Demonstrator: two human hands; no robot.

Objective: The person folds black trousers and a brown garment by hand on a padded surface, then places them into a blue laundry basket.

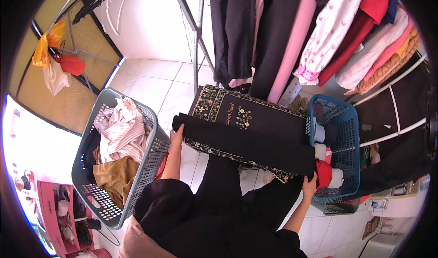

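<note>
A long black garment, folded into a narrow strip, stretches across the near part of a low surface covered by a black cloth with floral embroidery. Its left end is gripped in my left hand, and my right hand grips the near right corner. To the left stands a grey-green laundry basket with a striped pink-and-white garment and a brown cloth heaped in it. On the right, a blue basket contains several rolled or folded clothes, among them a red one.
Clothes hang from a rack above the far side, including a patterned white sleeve. A metal rack post rises behind the covered surface. Plastic bags and white hangers hang at upper left. A pink shelf unit stands lower left.
</note>
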